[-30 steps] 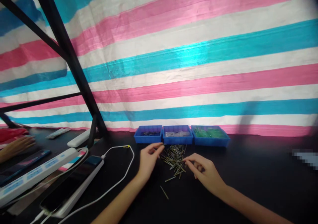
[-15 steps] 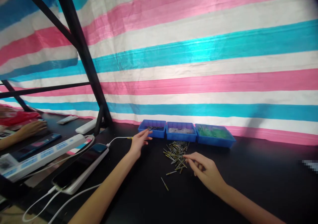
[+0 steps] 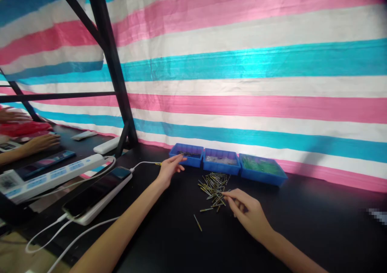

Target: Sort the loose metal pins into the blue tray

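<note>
My left hand (image 3: 171, 169) is at the front edge of the left blue bin (image 3: 196, 160), which holds dark thin pieces. Its fingers are partly stretched and apart, and I see nothing between them. On the black table lies a loose pile of thin metal pins (image 3: 212, 185), silver with gold-coloured ends. At the pile's right side, my right hand (image 3: 248, 211) pinches a pin between thumb and forefinger, mostly hidden by the fingertips. A single pin (image 3: 197, 222) lies apart, in front of the pile.
A middle blue bin (image 3: 222, 167) holds clear pieces; a right one (image 3: 262, 178) holds green pieces. At left are a phone (image 3: 96, 194) with white cables, a power strip (image 3: 57, 179) and another person's hand (image 3: 42, 144). A black post (image 3: 116, 75) stands before the striped sheet (image 3: 242, 63).
The view has tilted and shifted slightly. My right hand stays pinched at the pile's edge, a little closer in. My left hand stays by the left bin, its fingertips slightly higher against it.
</note>
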Demonstrator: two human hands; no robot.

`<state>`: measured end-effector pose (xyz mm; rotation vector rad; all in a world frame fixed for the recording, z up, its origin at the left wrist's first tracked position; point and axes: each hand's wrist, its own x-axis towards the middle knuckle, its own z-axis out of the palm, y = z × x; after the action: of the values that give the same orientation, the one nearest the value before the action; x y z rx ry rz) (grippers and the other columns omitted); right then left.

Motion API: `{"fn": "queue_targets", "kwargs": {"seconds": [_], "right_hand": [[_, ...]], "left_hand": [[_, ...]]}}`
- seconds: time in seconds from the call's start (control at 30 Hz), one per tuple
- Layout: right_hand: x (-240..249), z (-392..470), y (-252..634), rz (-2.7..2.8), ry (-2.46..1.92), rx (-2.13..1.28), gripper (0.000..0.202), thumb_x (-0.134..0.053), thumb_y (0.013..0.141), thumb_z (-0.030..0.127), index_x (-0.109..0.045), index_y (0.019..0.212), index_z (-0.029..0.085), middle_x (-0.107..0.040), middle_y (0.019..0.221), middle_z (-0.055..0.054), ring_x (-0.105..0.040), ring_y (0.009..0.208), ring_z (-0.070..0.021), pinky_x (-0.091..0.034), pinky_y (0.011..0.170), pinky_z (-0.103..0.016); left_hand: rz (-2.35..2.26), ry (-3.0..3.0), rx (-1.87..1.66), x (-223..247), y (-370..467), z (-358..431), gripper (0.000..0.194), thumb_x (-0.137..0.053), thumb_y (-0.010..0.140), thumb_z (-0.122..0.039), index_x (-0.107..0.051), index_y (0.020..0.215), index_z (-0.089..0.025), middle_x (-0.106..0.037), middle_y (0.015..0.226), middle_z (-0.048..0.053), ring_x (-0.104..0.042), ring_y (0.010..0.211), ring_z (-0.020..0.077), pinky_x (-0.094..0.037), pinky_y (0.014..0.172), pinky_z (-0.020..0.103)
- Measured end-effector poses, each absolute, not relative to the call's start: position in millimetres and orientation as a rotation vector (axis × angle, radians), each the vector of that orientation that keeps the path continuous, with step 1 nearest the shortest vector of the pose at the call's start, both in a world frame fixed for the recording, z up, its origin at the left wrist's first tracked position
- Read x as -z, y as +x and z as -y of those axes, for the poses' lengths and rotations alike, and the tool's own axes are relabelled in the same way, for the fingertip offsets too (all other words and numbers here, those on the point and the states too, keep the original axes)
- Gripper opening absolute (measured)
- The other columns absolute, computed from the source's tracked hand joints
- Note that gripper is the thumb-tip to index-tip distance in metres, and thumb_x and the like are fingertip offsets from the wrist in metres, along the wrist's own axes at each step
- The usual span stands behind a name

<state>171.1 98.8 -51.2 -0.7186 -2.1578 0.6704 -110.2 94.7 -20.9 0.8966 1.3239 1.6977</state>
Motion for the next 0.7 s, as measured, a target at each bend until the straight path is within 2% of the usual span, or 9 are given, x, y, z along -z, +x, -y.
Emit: {"fn": "queue_targets", "kwargs": {"seconds": [0.13, 0.27, 0.37, 0.4, 0.5, 0.57, 0.7], "right_hand": [[52.2, -98.7, 171.2, 2.169, -0.699, -0.648, 0.024, -0.043, 0.088, 0.027, -0.063, 0.098, 0.020, -0.058, 0.077, -0.004, -0.046, 0.047, -0.0078, -0.037, 0.041, -0.019], [50.5, -96.7, 171.6, 2.211, -0.680, -0.608, 0.023, -0.044, 0.088, 0.026, -0.064, 0.097, 0.020, -0.059, 0.078, -0.004, -0.046, 0.048, -0.0079, -0.038, 0.042, -0.019], [50.1, -95.3, 171.6, 2.245, -0.650, -0.579, 0.022, -0.045, 0.087, 0.023, -0.064, 0.098, 0.021, -0.059, 0.079, -0.004, -0.050, 0.053, -0.0093, -0.040, 0.045, -0.020], [50.2, -95.1, 171.4, 2.251, -0.642, -0.567, 0.022, -0.045, 0.087, 0.023, -0.063, 0.099, 0.022, -0.060, 0.080, -0.004, -0.051, 0.054, -0.0097, -0.040, 0.046, -0.020], [49.9, -95.4, 170.4, 2.239, -0.642, -0.504, 0.021, -0.046, 0.085, 0.021, -0.063, 0.098, 0.023, -0.060, 0.082, -0.004, -0.054, 0.059, -0.0116, -0.043, 0.051, -0.022], [48.5, -95.9, 169.6, 2.203, -0.674, -0.429, 0.019, -0.048, 0.084, 0.020, -0.063, 0.094, 0.023, -0.060, 0.083, -0.004, -0.056, 0.067, -0.0144, -0.046, 0.060, -0.026], [44.6, -96.2, 168.5, 2.177, -0.775, -0.317, 0.013, -0.054, 0.079, 0.020, -0.063, 0.086, 0.023, -0.059, 0.086, -0.005, -0.056, 0.081, -0.0192, -0.047, 0.072, -0.032]], "left_hand": [[-1.291, 0.981, -1.685, 20.0, -108.1, -96.6, 0.046, -0.069, 0.068, -0.030, -0.061, 0.109, -0.013, -0.063, 0.109, 0.014, -0.063, 0.063, 0.0122, -0.042, 0.047, 0.019], [-1.339, 1.214, -1.609, 20.0, -106.0, -96.5, 0.045, -0.070, 0.066, -0.030, -0.063, 0.109, -0.016, -0.056, 0.121, 0.015, -0.063, 0.084, 0.0204, -0.045, 0.050, 0.020], [-1.403, 1.384, -1.578, 15.4, -104.3, -92.8, 0.041, -0.069, 0.067, -0.032, -0.065, 0.105, -0.019, -0.045, 0.132, 0.013, -0.062, 0.083, 0.0192, -0.045, 0.047, 0.020], [-1.417, 1.455, -1.566, 12.4, -103.8, -90.7, 0.037, -0.068, 0.067, -0.032, -0.067, 0.102, -0.020, -0.046, 0.131, 0.012, -0.061, 0.080, 0.0174, -0.045, 0.048, 0.020], [-1.368, 1.748, -1.352, 0.9, -102.7, -82.0, 0.023, -0.069, 0.068, -0.031, -0.070, 0.088, -0.019, -0.061, 0.104, 0.008, -0.056, 0.071, 0.0115, -0.045, 0.058, 0.022], [-1.245, 1.930, -1.067, -5.0, -101.6, -75.6, 0.019, -0.073, 0.064, -0.031, -0.071, 0.078, -0.019, -0.062, 0.082, 0.003, -0.053, 0.067, 0.0104, -0.042, 0.060, 0.021], [-1.065, 2.144, -0.606, -5.1, -96.8, -66.8, 0.028, -0.079, 0.053, -0.033, -0.071, 0.077, -0.021, -0.061, 0.075, 0.001, -0.052, 0.069, 0.0126, -0.039, 0.057, 0.021]]}}
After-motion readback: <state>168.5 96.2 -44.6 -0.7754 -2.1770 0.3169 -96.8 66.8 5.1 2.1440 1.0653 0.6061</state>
